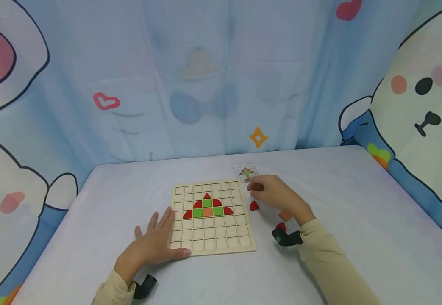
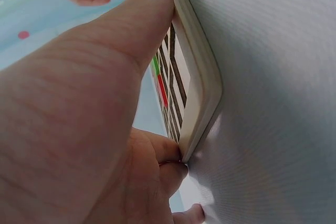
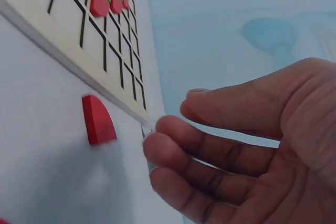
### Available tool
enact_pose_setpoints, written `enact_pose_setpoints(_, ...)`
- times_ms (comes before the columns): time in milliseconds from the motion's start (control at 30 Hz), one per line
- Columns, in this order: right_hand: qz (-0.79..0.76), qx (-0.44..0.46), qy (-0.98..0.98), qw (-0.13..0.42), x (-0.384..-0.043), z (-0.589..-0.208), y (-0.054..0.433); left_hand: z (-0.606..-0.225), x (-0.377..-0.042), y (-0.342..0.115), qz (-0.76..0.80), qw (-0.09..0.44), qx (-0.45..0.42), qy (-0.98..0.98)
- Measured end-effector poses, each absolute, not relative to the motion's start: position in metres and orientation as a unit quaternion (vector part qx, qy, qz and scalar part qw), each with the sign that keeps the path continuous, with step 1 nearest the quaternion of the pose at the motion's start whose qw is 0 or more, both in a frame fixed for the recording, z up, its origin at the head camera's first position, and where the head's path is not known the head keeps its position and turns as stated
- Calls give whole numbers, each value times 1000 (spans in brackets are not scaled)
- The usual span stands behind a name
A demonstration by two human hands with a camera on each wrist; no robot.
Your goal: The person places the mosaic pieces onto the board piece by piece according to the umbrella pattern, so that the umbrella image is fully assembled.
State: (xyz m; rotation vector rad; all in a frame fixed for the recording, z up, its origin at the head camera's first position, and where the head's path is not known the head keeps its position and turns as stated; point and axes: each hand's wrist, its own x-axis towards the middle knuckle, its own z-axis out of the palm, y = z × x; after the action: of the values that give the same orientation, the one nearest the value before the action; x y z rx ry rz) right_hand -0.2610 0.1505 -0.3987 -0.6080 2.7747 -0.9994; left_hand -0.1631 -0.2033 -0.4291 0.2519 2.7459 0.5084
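Observation:
My left hand (image 1: 153, 242) rests at the near left corner of a wooden grid board (image 1: 221, 243), its fingers along the left edge and its thumb on the front edge. In the left wrist view the fingertips touch the board's rim (image 2: 202, 87). Red, green and orange pieces form a stepped shape on the board, with an orange square (image 1: 207, 212) in the middle. My right hand (image 1: 276, 192) hovers right of the board, near a small pattern card (image 1: 245, 171). Its fingers are loosely bent, thumb apart, nothing between them. A red quarter-round piece (image 3: 98, 120) lies below it.
On the white tablecloth (image 1: 137, 186), an orange piece (image 1: 285, 215) and another red piece (image 1: 281, 226) lie under the right forearm, partly hidden. Black wrist devices are on both arms. A blue printed curtain (image 1: 205, 84) hangs behind the table.

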Motion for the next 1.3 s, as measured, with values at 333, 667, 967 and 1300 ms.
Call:
enact_pose_setpoints(333,-299,-173,936,74,-263,-398,182,-429,-162,-204,174,168,86,967)
enact_pose_setpoints(667,-213,-101,956,174,-258,-394,208,-430,-161,-207,173,165,87,967)
enact_pose_setpoints(967,-202,-83,954,207,-259,-397,214,-429,-163,-204,168,170,87,967)
enact_pose_setpoints(1300,-233,-105,948,189,-259,-398,217,-431,-164,-203,170,167,90,967)
